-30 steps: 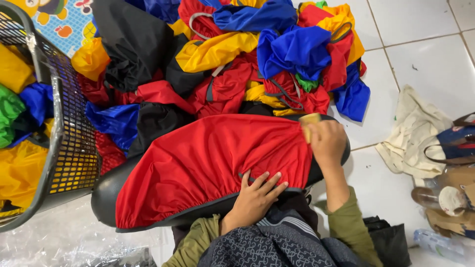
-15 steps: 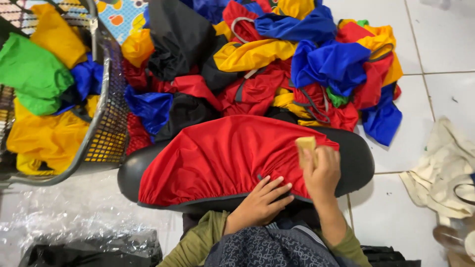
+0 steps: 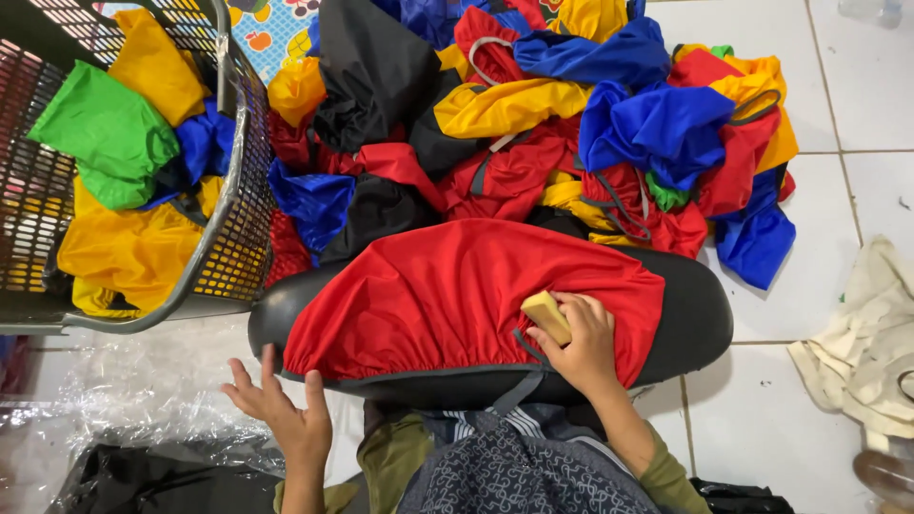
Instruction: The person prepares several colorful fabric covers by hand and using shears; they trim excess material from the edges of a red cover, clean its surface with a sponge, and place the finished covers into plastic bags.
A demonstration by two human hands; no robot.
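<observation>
Red, slightly shiny fabric forms a cover [image 3: 447, 300] stretched over a black oval seat [image 3: 695, 324] that lies across the person's lap, with a gathered hem and a grey strap hanging at the near edge. The right hand [image 3: 581, 343] rests on the cover near that hem, its fingers closed around a small pale yellow block [image 3: 546, 315] that presses on the cloth. The left hand [image 3: 281, 409] is off the seat, just below its left end, held open with fingers spread and gripping nothing, above clear plastic sheeting [image 3: 124, 400] on the floor. The two hands are well apart. Beyond the seat lies a heap of covers [image 3: 571, 124] in red, blue, yellow and black, touching the seat's far edge. To the left stands a dark mesh basket [image 3: 233, 190] holding green, yellow and blue pieces. White floor tiles [image 3: 819, 276] show on the right, where a cream cloth bag [image 3: 876, 343] lies crumpled. A black plastic bag [image 3: 143, 481] sits at the lower left, beside the person's olive sleeve [image 3: 386, 457].
</observation>
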